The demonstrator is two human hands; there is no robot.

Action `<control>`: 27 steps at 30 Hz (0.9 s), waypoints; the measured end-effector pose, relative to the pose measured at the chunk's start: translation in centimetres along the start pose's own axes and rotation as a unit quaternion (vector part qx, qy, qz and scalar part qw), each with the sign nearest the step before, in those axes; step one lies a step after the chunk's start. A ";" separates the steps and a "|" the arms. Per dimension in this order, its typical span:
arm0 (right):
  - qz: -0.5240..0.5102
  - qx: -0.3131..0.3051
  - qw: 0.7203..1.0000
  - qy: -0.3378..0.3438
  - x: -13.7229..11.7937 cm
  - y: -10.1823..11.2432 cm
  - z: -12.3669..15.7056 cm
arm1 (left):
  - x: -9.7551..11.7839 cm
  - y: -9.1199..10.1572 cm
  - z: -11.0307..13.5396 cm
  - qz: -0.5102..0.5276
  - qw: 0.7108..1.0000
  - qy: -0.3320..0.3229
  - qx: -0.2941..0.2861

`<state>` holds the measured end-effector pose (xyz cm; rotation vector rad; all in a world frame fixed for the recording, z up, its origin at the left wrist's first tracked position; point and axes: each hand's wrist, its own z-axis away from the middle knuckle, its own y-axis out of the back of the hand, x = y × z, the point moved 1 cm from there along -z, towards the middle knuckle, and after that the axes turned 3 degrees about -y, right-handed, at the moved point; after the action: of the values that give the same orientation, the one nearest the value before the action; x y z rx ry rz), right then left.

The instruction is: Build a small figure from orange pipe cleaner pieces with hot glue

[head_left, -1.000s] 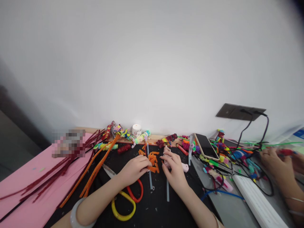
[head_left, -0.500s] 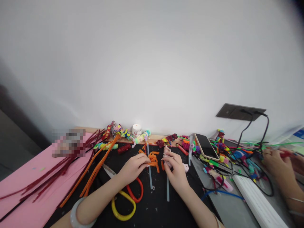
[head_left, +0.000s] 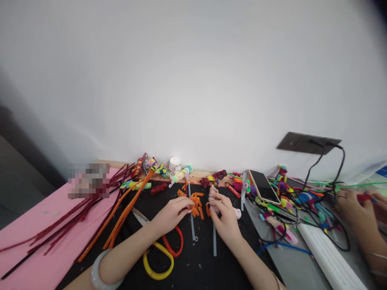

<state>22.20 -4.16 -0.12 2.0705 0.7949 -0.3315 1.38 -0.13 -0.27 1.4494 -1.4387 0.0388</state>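
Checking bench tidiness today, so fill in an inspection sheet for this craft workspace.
Surface: black mat, pink sheet to its left, grey top to its right.
Job's things: short orange pieces at the left hand; small pink piece in the right hand.
Clutter: scissors, clear sticks, long orange stems, dark red stems, phone, colourful figures.
Hands: left hand fingertips on the orange pieces, grip unclear; right hand closed on the pink piece.
Cables: black cables from wall socket; white power strip.
Surroundings: white wall; another person's hand at right.
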 end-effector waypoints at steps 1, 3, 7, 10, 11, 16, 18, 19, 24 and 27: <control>-0.001 0.000 1.000 -0.001 0.0 0.0 0.0 | 0.0 0.0 0.0 -0.001 1.000 0.001 -0.004; -0.002 0.001 1.000 -0.003 -0.1 0.1 0.0 | -0.1 0.0 0.1 -0.004 1.000 0.002 -0.008; -0.005 0.004 1.000 -0.006 -0.3 0.2 -0.1 | -0.6 -0.2 0.2 -0.010 1.000 0.021 0.004; -0.008 0.003 1.000 -0.005 -0.3 0.2 -0.1 | -0.8 -0.2 0.3 -0.007 0.999 0.036 0.022; -0.009 0.002 1.000 -0.005 -0.3 0.2 -0.1 | -0.7 -0.2 0.3 -0.006 0.999 0.038 0.026; -0.013 -0.001 1.000 -0.006 -0.3 0.2 -0.1 | -0.3 0.0 0.1 0.000 0.999 0.040 0.029; -0.009 -0.011 1.000 0.001 -0.5 0.2 -0.1 | 0.0 0.2 0.0 0.012 0.999 0.042 0.028; -0.005 -0.021 1.000 0.007 -0.6 0.2 -0.1 | 0.1 0.2 0.0 0.018 0.999 0.044 0.027; 0.026 -0.092 0.994 0.046 -0.9 0.0 -0.1 | 0.5 0.3 -0.1 0.040 0.998 0.039 0.021; 0.025 -0.087 0.995 0.052 -0.7 -0.2 -0.1 | 0.5 0.2 -0.2 0.049 0.998 0.040 0.023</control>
<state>21.54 -4.30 0.20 1.9512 0.8023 -0.1229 1.41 -0.29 0.24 1.3971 -1.4510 0.1901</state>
